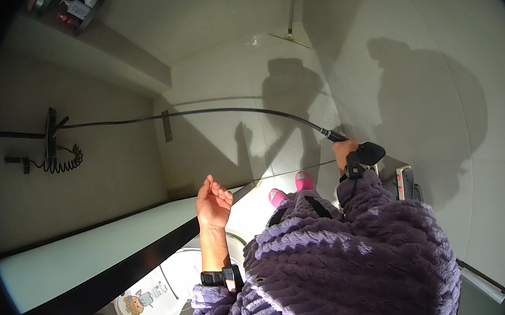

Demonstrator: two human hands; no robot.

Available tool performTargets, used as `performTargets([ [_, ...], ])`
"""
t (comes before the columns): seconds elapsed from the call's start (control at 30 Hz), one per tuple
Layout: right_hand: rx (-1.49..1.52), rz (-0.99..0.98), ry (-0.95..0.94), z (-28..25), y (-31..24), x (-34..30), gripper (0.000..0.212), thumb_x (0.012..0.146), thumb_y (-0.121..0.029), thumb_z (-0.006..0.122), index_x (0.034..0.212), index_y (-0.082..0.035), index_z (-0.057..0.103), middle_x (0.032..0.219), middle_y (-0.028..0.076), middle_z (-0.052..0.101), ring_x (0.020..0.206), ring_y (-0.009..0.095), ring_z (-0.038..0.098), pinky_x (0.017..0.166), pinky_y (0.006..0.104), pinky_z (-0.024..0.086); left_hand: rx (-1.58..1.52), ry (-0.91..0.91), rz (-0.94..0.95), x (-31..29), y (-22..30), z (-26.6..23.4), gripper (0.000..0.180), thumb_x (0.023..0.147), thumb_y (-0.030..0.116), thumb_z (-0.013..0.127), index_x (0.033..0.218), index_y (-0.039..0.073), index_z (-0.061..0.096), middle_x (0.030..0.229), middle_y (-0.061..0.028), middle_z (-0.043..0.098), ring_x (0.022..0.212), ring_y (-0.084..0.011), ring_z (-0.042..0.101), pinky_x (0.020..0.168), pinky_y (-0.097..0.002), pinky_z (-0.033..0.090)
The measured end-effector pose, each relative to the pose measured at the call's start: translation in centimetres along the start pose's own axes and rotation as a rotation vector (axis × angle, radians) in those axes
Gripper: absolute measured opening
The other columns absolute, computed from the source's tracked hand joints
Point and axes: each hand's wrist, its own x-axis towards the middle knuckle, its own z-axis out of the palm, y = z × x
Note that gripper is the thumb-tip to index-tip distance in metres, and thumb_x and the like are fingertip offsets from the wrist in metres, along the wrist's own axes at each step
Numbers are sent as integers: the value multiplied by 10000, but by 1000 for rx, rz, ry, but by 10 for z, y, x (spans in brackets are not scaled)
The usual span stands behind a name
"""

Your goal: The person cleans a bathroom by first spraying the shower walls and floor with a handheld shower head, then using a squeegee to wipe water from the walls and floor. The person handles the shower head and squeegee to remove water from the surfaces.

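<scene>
My right hand (344, 150) is wrapped round the handle of a black hand shower (371, 153), near the right wall. From its handle a black hose (223, 109) runs in a long arc to the left wall. My left hand (213, 206) is raised, its palm showing and its fingers loosely curled, with nothing in it. It hangs beside the dark-edged glass panel (119, 240). No water can be made out leaving the hand shower. Purple fluffy sleeves cover both forearms.
A black shower fitting (51, 142) with a coiled hose is on the left wall. Farther off, a squeegee (290, 36) leans in the corner, and bottles (80, 8) stand on a ledge. A white round tub (147, 294) lies lower left. Pink slippers (303, 181) are on my feet.
</scene>
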Motion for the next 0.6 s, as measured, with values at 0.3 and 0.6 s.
performTargets([
  [0.3, -1520, -150, 827, 56, -2, -37, 227, 815, -94, 577, 613, -7, 524, 544, 170, 527, 567, 315, 572, 555, 417, 392, 54, 26, -23, 6, -5, 9, 115, 896, 190, 524, 919, 143, 626, 692, 39, 615, 601, -115, 566, 613, -269, 474],
  [0.6, -3563, -1051, -356, 58, 7, -17, 144, 864, -151, 559, 795, -34, 510, 731, 102, 542, 682, 253, 540, 673, 372, 457, 77, 17, -29, 9, -3, 13, 116, 899, 194, 522, 923, 145, 624, 690, 43, 615, 603, -108, 564, 614, -267, 472],
])
